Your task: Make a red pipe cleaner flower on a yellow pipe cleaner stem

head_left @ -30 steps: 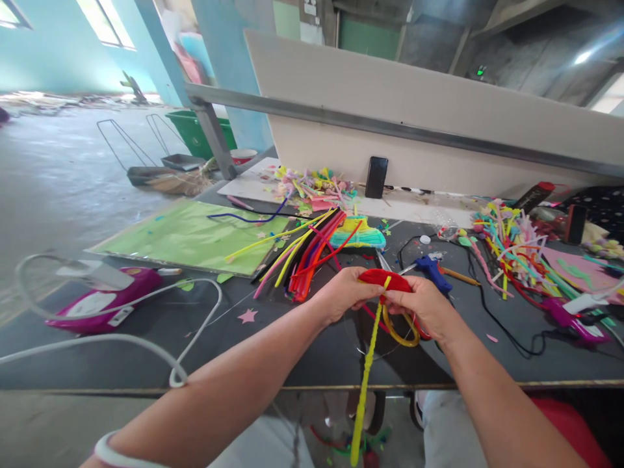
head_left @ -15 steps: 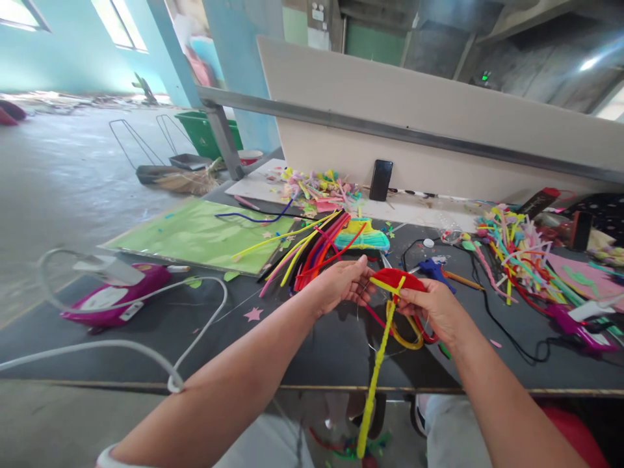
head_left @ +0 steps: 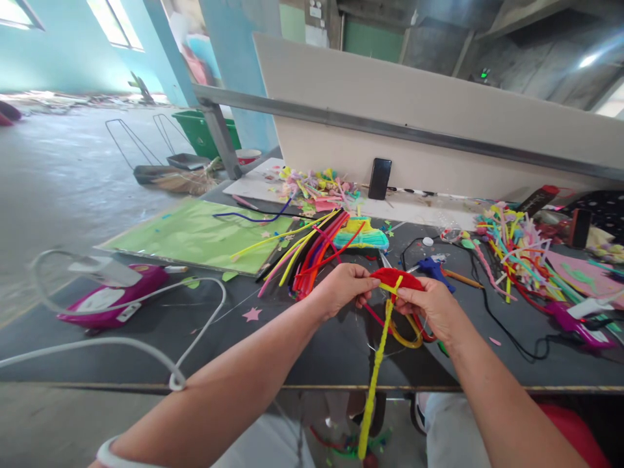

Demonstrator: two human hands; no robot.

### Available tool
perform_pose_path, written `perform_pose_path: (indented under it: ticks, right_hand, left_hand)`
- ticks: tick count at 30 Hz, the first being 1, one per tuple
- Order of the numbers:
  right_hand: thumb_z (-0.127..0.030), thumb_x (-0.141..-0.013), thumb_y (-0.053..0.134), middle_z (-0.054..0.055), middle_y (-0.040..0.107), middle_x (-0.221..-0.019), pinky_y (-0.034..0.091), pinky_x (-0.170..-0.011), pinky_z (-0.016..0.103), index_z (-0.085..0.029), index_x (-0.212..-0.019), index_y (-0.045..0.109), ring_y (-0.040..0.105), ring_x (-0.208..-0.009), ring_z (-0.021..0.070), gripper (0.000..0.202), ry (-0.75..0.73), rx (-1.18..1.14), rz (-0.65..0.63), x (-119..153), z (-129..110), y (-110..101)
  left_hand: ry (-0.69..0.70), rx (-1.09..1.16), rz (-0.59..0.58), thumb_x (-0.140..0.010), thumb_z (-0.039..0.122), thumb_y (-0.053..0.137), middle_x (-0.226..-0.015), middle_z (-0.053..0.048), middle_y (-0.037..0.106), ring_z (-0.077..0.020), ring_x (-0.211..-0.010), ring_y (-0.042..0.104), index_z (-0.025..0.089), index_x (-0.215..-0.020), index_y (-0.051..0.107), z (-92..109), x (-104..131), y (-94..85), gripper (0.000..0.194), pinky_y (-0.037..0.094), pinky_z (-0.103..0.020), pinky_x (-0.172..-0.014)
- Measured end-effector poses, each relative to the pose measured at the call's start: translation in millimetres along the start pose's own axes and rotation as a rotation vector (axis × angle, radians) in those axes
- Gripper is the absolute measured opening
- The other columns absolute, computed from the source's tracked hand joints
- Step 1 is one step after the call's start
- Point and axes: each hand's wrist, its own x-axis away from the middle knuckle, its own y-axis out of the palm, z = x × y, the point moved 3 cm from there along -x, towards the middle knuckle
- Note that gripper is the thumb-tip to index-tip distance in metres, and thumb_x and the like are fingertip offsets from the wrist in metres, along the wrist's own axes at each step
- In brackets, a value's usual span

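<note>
Between my hands is a pipe-cleaner craft piece, a red fuzzy half-round [head_left: 390, 275] with a yellow strip along its lower edge. From its middle a long twisted yellow stem [head_left: 375, 380] hangs down past the table's front edge. My left hand [head_left: 347, 287] is closed, thumb and fingers pinching the left end of the half-round. On the right end, my right hand [head_left: 431, 302] grips with the thumb near the point where stem and strip cross. Behind the stem lie looped gold and red pipe cleaners [head_left: 408, 333], partly hidden by my right hand.
A bundle of pipe cleaners [head_left: 312, 263] lies left of my hands, with a yellow and turquoise piece [head_left: 361, 235] behind. A blue glue gun [head_left: 435, 268], a phone [head_left: 379, 179], a green sheet [head_left: 195, 234] and a magenta power strip [head_left: 117, 299] with a white cable are around.
My left hand has moved slightly right and its fingers have closed on the left end of the red half-round. My right hand stays on the other end.
</note>
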Motion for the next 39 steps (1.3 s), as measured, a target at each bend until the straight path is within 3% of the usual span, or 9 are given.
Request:
perform_pose_path:
  ticks: [4, 7, 10, 12, 16, 20, 26, 34, 39]
  right_hand:
    - [-0.029, -0.06, 0.078, 0.002, 0.068, -0.062, 0.05, -0.053, 0.023, -0.014, -0.077, 0.068, 0.061, -0.052, 0.0116, 0.024, -0.002, -0.021, 0.0, 0, -1, 0]
    - [-0.03, -0.06, 0.079, 0.002, 0.067, -0.062, 0.05, -0.052, 0.022, -0.014, -0.076, 0.068, 0.061, -0.052, 0.0116, 0.025, 0.008, -0.033, 0.012, 0, 0, 0]
    - [-0.03, -0.06, 0.079, 0.003, 0.068, -0.062, 0.051, -0.053, 0.022, -0.014, -0.077, 0.068, 0.061, -0.052, 0.0115, 0.026, 0.024, -0.034, 0.007, -1, 1, 0]
    - [-0.03, -0.059, 0.079, 0.003, 0.068, -0.062, 0.051, -0.053, 0.022, -0.014, -0.077, 0.068, 0.061, -0.052, 0.0115, 0.027, 0.035, -0.034, -0.002, -2, 1, 1]
    - [-0.031, -0.058, 0.08, 0.003, 0.068, -0.061, 0.05, -0.051, 0.02, -0.013, -0.077, 0.068, 0.061, -0.05, 0.0104, 0.028, 0.024, -0.049, -0.031, -2, 0, 3]
    - [-0.03, -0.059, 0.079, 0.003, 0.068, -0.059, 0.05, -0.051, 0.02, -0.013, -0.074, 0.068, 0.06, -0.048, 0.0096, 0.025, 0.021, -0.057, -0.063, -2, 0, 5]
    - [-0.027, -0.058, 0.079, 0.003, 0.068, -0.058, 0.05, -0.051, 0.02, -0.013, -0.072, 0.068, 0.061, -0.048, 0.0107, 0.023, 0.037, -0.079, -0.055, -2, 2, 5]
    - [-0.025, -0.06, 0.076, 0.003, 0.068, -0.059, 0.051, -0.051, 0.021, -0.014, -0.072, 0.069, 0.061, -0.047, 0.0107, 0.018, 0.033, -0.075, -0.06, -2, 2, 5]
    - [-0.025, -0.061, 0.076, 0.002, 0.068, -0.06, 0.053, -0.054, 0.023, -0.015, -0.076, 0.069, 0.063, -0.051, 0.0122, 0.019, 0.05, -0.09, -0.063, -4, 4, 4]
  left_hand:
    - [0.017, -0.013, 0.001, -0.072, 0.04, 0.067, -0.051, 0.002, 0.053, -0.008, -0.041, 0.048, 0.015, -0.063, 0.052, 0, 1, 0.5, 0.031, 0.039, -0.02, -0.042]
    - [0.047, -0.09, 0.002, -0.075, 0.039, 0.064, -0.064, -0.001, 0.059, -0.0096, -0.047, 0.052, 0.014, -0.08, 0.06, 0, -1, -1.5, 0.026, 0.043, -0.023, -0.047]
    - [0.325, -0.305, 0.136, -0.075, 0.031, 0.065, -0.087, -0.006, 0.064, -0.014, -0.07, 0.06, 0.017, -0.105, 0.064, 9, -2, -4.5, 0.033, 0.049, -0.027, -0.065]
    - [0.567, -0.481, 0.192, -0.076, 0.025, 0.065, -0.1, -0.008, 0.062, -0.0182, -0.091, 0.059, 0.019, -0.104, 0.067, 18, 1, -1.6, 0.029, 0.048, -0.031, -0.081]
    - [0.81, -0.739, 0.133, -0.078, 0.023, 0.063, -0.114, -0.01, 0.056, -0.0224, -0.11, 0.051, 0.023, -0.103, 0.069, 24, 5, 9.6, 0.026, 0.042, -0.039, -0.097]
    - [0.834, -0.812, 0.075, -0.075, 0.02, 0.067, -0.12, -0.01, 0.051, -0.0245, -0.117, 0.047, 0.023, -0.103, 0.068, 24, 4, 14.4, 0.028, 0.039, -0.041, -0.101]
    - [0.808, -0.737, 0.043, -0.07, 0.009, 0.066, -0.114, -0.01, 0.051, -0.021, -0.113, 0.049, 0.016, -0.078, 0.066, 26, 3, 16.1, 0.011, 0.04, -0.036, -0.1]
    - [0.886, -0.883, -0.012, -0.071, 0.014, 0.067, -0.114, -0.009, 0.053, -0.0218, -0.112, 0.047, 0.018, -0.085, 0.067, 33, 9, 16.1, 0.014, 0.036, -0.038, -0.101]
    - [0.92, -0.922, 0.019, -0.076, 0.013, 0.061, -0.115, -0.008, 0.055, -0.0215, -0.113, 0.047, 0.02, -0.086, 0.065, 31, 10, 15.9, 0.013, 0.035, -0.04, -0.101]
